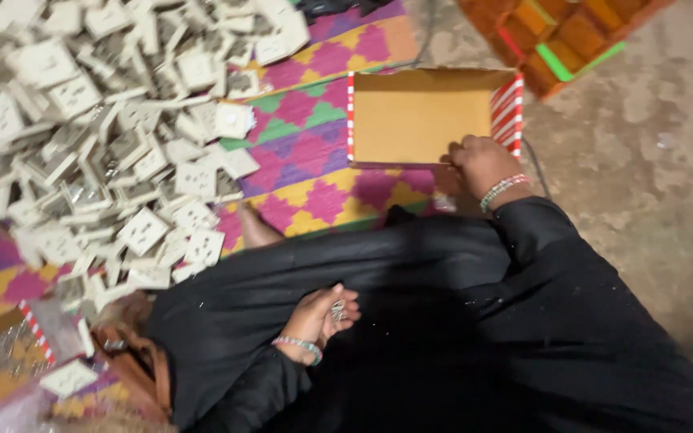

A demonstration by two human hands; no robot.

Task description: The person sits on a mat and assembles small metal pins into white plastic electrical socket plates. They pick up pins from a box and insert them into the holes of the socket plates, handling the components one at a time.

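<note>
Two surfaces are meeting under the camera: a woven mat (314, 152) in pink, yellow, green and purple diamonds is covering the left and middle, and bare, mottled concrete floor (643, 160) is lying open to the right. Scores of pale square socket plates (106, 128) are spilling in a heap across the mat's upper left, reaching almost to the black garment (443, 321) over the person's lap. An open cardboard box (419, 116), tan inside with red-and-white striped edges, is sitting on the mat's right part, its far end near the concrete. The right hand (481, 164) is resting at the box's near right corner, fingers curled over the edge; how firmly is hard to tell. The left hand (318, 314) is lying on the lap, fingers loosely closing around a few small metal pieces (337, 309). An orange crate (559, 36) with green trim is standing at the top, apart from the box. Another striped box edge (38, 330) is showing at the lower left.
</note>
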